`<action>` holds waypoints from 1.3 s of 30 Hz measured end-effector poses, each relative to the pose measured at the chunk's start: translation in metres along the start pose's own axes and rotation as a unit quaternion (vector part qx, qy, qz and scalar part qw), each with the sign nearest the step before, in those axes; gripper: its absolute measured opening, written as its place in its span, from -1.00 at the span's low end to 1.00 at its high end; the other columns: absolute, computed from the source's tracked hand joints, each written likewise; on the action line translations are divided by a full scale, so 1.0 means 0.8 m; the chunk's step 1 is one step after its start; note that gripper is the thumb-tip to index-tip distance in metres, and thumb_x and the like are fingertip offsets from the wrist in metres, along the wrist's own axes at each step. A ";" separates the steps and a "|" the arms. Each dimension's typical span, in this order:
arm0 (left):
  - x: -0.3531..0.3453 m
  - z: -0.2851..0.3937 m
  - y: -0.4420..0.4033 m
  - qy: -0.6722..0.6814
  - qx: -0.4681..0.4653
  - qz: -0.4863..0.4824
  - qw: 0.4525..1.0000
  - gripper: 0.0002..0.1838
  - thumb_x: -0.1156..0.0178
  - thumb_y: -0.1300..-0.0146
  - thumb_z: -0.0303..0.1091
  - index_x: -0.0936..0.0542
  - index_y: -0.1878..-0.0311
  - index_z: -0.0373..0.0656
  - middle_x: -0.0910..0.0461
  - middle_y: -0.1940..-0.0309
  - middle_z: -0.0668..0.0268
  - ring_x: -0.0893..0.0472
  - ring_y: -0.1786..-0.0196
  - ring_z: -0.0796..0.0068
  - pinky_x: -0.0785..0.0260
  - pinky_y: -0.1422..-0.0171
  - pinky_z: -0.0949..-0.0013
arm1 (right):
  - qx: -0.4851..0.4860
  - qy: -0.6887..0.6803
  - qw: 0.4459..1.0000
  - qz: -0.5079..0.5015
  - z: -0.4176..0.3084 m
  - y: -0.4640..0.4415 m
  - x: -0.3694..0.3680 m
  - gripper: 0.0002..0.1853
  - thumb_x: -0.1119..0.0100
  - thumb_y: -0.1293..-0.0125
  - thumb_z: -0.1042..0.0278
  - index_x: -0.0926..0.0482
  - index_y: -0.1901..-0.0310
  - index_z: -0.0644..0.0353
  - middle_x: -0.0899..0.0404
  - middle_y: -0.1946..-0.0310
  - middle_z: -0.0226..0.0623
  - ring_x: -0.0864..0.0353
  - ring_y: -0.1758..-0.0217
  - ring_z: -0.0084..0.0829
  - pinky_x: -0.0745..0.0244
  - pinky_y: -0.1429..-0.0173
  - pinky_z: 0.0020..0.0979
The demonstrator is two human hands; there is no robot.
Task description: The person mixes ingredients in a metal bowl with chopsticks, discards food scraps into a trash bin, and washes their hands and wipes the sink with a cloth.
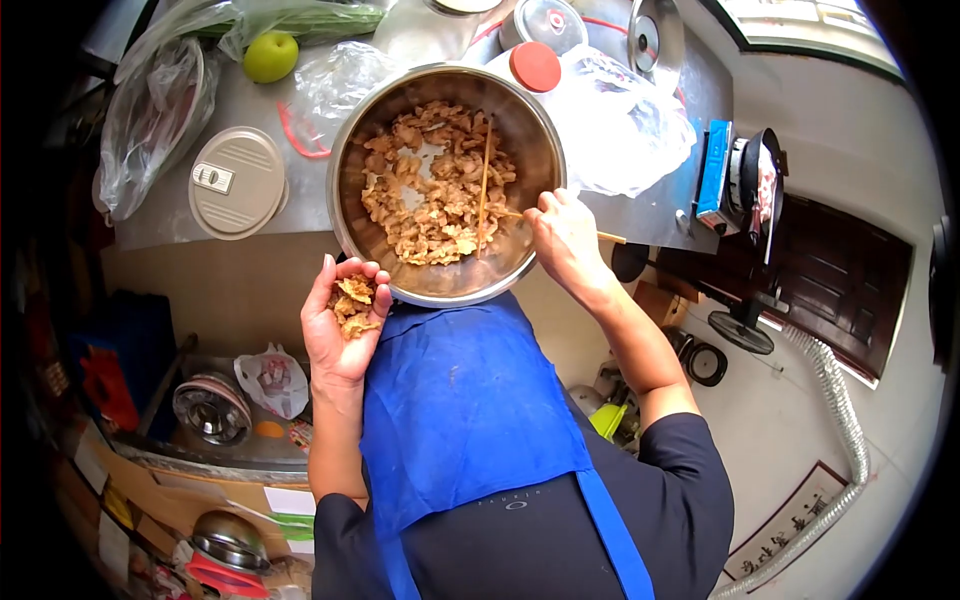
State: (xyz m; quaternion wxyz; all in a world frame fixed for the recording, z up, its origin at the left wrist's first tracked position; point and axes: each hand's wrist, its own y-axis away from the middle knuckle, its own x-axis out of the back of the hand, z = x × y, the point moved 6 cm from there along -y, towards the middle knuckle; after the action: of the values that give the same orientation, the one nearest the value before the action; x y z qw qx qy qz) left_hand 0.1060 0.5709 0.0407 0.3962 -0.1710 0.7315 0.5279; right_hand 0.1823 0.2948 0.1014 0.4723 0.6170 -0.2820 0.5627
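Observation:
A large steel mixing bowl point(350, 225) sits at the front edge of the counter, holding many golden-brown fried pieces point(435, 225). My left hand point(340, 335) is cupped, palm up, just off the bowl's lower left rim. A few fried pieces point(354, 305) rest in its curled fingers. At the right rim, my right hand point(568, 240) grips a wooden chopstick point(612, 237), whose thin end points into the bowl. A second chopstick point(484, 185) lies inside the bowl across the food, apart from my fingers.
Left of the bowl stand a beige lidded container point(238, 185), a green apple point(271, 57) and plastic bags point(160, 130). Behind and right are a red-capped container point(535, 67), a white plastic bag point(625, 125) and a steel lid point(655, 40). A pan point(765, 175) stands farther right.

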 end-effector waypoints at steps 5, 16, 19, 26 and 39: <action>-0.002 -0.001 -0.001 0.002 0.004 -0.001 1.000 -0.66 -0.13 -0.53 -0.14 -0.72 0.17 -0.24 -0.70 0.18 0.14 -0.69 0.06 0.19 -0.69 -0.02 0.24 | 0.035 -0.007 0.999 0.011 0.019 -0.014 0.020 -0.90 -0.11 -0.15 0.43 -0.63 0.39 0.17 -0.49 0.41 -0.25 -0.53 0.19 -0.21 -0.50 0.14 -0.20; -0.012 -0.006 -0.001 -0.005 0.008 -0.004 1.000 -0.65 -0.13 -0.53 -0.15 -0.71 0.18 -0.24 -0.70 0.20 0.12 -0.69 0.07 0.18 -0.69 -0.02 0.24 | 0.232 0.002 0.972 -0.031 -0.012 -0.092 -0.040 -0.82 -0.15 -0.25 0.38 -0.61 0.15 0.20 -0.53 0.09 -0.21 -0.62 0.07 -0.31 -0.50 -0.05 -0.29; -0.012 -0.003 0.003 -0.002 -0.004 -0.008 1.000 -0.65 -0.13 -0.53 -0.15 -0.71 0.19 -0.24 -0.70 0.20 0.12 -0.70 0.08 0.18 -0.69 -0.02 0.24 | 0.200 0.069 0.977 -0.024 -0.011 -0.102 -0.049 -0.81 -0.15 -0.27 0.36 -0.59 0.11 0.18 -0.48 0.13 -0.23 -0.63 0.14 -0.32 -0.50 0.02 -0.31; -0.003 -0.005 0.003 0.016 -0.003 -0.023 1.000 -0.62 -0.11 -0.53 -0.12 -0.71 0.15 -0.27 -0.72 0.19 0.08 -0.70 0.06 0.15 -0.67 -0.05 0.21 | 0.226 0.091 0.970 0.007 -0.003 -0.110 -0.055 -0.78 -0.15 -0.27 0.30 -0.59 0.09 0.15 -0.44 0.17 -0.24 -0.56 0.06 -0.31 -0.48 -0.01 -0.30; -0.005 -0.004 0.002 0.010 -0.003 -0.025 1.000 -0.62 -0.11 -0.53 -0.12 -0.71 0.15 -0.28 -0.72 0.19 0.08 -0.70 0.06 0.14 -0.68 -0.05 0.21 | 0.235 0.180 0.951 0.082 0.001 -0.126 0.056 -0.86 -0.20 -0.15 0.31 -0.64 0.34 0.17 -0.52 0.30 -0.28 -0.52 0.07 -0.33 -0.38 -0.14 -0.26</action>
State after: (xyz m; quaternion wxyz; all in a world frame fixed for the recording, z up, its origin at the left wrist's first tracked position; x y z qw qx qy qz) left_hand 0.1059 0.5681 0.0451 0.4017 -0.1950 0.7294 0.5182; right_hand 0.2809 0.3420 0.1177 0.3088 0.5735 -0.1016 0.7520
